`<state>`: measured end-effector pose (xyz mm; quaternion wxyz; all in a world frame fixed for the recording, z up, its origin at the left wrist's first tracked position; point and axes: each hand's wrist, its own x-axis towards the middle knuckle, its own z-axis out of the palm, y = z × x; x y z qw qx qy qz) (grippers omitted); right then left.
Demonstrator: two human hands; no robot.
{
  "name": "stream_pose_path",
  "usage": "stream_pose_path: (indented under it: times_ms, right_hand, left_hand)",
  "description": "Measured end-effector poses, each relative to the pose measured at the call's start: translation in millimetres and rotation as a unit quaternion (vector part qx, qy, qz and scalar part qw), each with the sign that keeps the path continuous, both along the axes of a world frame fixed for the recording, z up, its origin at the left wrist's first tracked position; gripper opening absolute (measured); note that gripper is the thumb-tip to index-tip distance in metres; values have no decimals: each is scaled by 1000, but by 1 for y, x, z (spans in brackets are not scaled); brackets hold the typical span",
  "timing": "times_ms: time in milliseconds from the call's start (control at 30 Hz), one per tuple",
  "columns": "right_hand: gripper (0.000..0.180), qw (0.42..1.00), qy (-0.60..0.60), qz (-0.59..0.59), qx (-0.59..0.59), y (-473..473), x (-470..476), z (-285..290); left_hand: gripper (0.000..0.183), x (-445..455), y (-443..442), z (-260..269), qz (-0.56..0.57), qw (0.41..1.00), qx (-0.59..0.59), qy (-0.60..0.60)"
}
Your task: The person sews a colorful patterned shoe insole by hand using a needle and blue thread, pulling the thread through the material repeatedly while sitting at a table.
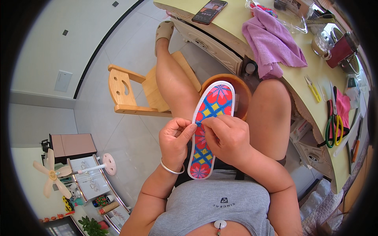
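An embroidered shoe insole [204, 144] stands lengthwise before my body, between my knees. Its face has red and pink flowers, yellow diamonds and blue lines, with white binding around the rim. At its left edge, my left hand [175, 135] pinches the binding between thumb and fingers. My right hand [227, 137] lies over the insole's middle, its fingertips pinched together close to my left thumb. Between the two hands runs a fine pale line, a needle or thread too small to tell apart. The right palm and curled fingers hide part of the pattern.
Below the insole sits a round wooden tub [246, 97]. A small wooden chair [127, 88] is at the left. The yellow-topped table [298, 85] on the right bears a purple towel [268, 44], phone [209, 11], yellow snips [313, 90] and scissors [334, 124]. A fan [53, 174] stands lower left.
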<state>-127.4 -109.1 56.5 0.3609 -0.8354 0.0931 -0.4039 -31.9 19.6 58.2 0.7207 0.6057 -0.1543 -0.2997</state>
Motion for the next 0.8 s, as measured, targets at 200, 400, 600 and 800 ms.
stream_pose_path:
  times_ms: [200, 400, 600, 800]
  right_hand:
    - [11, 1000, -8, -7, -6, 2, 1, 0]
    - [13, 1000, -4, -10, -28, 4, 0, 2]
    - [13, 1000, -9, -6, -4, 7, 1, -1]
    - [12, 999, 2, 2, 50, 5, -6, 2]
  left_hand:
    - [7, -3, -2, 4, 6, 992, 51, -115]
    - [15, -5, -1, 4, 31, 876, 114, -467]
    - [18, -12, -7, 8, 48, 813, 114, -569]
    - [17, -8, -8, 11, 53, 793, 117, -596]
